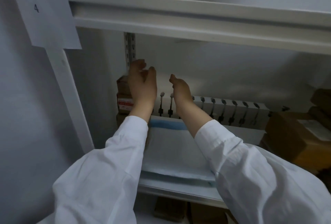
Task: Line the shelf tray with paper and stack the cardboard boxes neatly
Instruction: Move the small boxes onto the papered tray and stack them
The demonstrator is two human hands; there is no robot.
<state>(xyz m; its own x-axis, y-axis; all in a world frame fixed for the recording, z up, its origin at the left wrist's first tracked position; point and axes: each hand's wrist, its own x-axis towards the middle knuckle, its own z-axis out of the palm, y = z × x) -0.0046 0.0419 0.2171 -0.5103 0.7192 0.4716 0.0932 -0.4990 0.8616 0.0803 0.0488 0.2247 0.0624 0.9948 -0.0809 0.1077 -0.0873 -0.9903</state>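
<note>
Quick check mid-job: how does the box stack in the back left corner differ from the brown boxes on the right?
The left stack is small boxes piled in an upright column, one with a red-and-white label, partly behind the left hand. The right boxes look larger and sit askew, one with a pale label. Both are brown cardboard on the same shelf.

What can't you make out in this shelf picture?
Head view:
- Stacked boxes at back left: mostly behind the left hand; whether it grips them is unclear.
- Their red label: blurred, unreadable.
- Paper liner: edges under both sleeves.
- Brown boxes at right: cut off by the frame edge.
</note>
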